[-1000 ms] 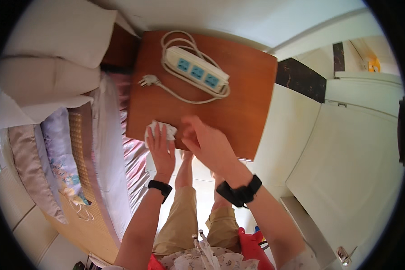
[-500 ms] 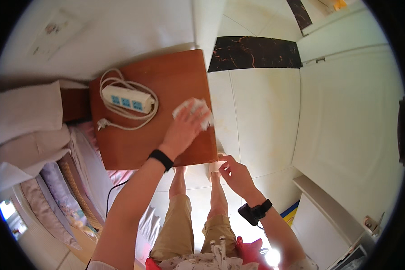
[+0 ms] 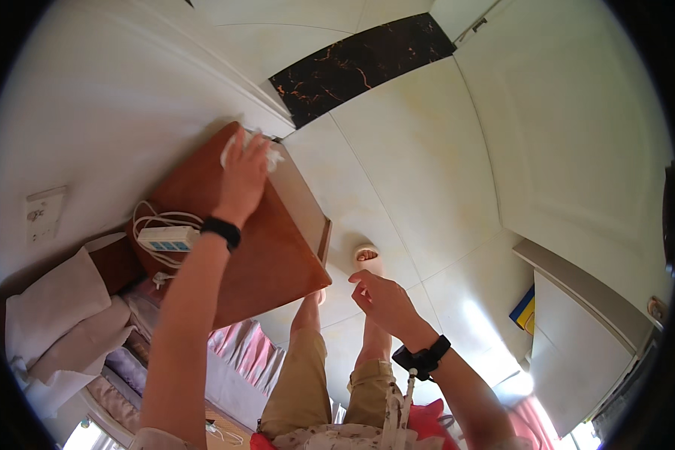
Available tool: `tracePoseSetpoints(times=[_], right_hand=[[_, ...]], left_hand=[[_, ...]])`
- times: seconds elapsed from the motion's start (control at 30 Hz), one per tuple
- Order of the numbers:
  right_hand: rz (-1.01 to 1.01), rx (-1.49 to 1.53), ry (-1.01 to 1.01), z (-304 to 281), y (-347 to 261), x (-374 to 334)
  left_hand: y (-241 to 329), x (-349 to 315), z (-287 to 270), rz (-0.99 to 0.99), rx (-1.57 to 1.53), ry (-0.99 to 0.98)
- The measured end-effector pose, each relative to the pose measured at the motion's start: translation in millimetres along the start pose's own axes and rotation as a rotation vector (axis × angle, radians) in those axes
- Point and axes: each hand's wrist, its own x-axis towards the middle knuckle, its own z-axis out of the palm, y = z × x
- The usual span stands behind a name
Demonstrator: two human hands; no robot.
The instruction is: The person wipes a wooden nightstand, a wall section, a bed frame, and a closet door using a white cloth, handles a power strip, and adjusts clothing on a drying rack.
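My left hand (image 3: 241,178) presses a crumpled white wipe (image 3: 275,157) onto the far corner of a reddish-brown wooden cabinet top (image 3: 271,262). The fingers lie over the wipe and hide part of it. A white power strip (image 3: 166,238) with blue sockets rests on the cabinet's left side, its cord coiled round it; my left forearm covers part of this. Off the cabinet's near right corner, my right hand (image 3: 386,304) hovers over the floor. Its fingers are loosely bent and a little apart, with nothing seen in them.
A white wall with a socket plate (image 3: 46,214) runs behind the cabinet. Folded bedding (image 3: 60,307) lies at left, beside a pink pleated cloth (image 3: 247,349). White tiled floor (image 3: 397,165) and a dark marble strip (image 3: 363,67) stretch right of the cabinet, toward a white door (image 3: 577,127).
My left hand has slid the wipe from the cabinet's right edge to its far corner. The view has turned, so the cabinet appears tilted and further left. My right hand's pinch has loosened.
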Motion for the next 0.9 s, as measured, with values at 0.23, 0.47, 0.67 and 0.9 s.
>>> tracePoseSetpoints(times=[0.23, 0.47, 0.67, 0.9], right_hand=[[0.010, 0.008, 0.033, -17.2, 7.7, -1.4], [-0.061, -0.068, -0.011, -7.4, 15.2, -7.4], [-0.142, -0.199, -0.069, 3.9, 4.0, -9.1], [-0.174, -0.397, -0.164, 17.5, -14.3, -17.2]], left_hand=[[-5.6, 13.7, 6.3, -0.045, 0.093, -0.048], [131.5, -107.6, -7.8, -0.136, -0.197, -0.142], [186.4, -198.9, -6.8, -0.052, -0.260, -0.228], [139.8, -294.9, 22.1, -0.066, -0.535, 0.061]])
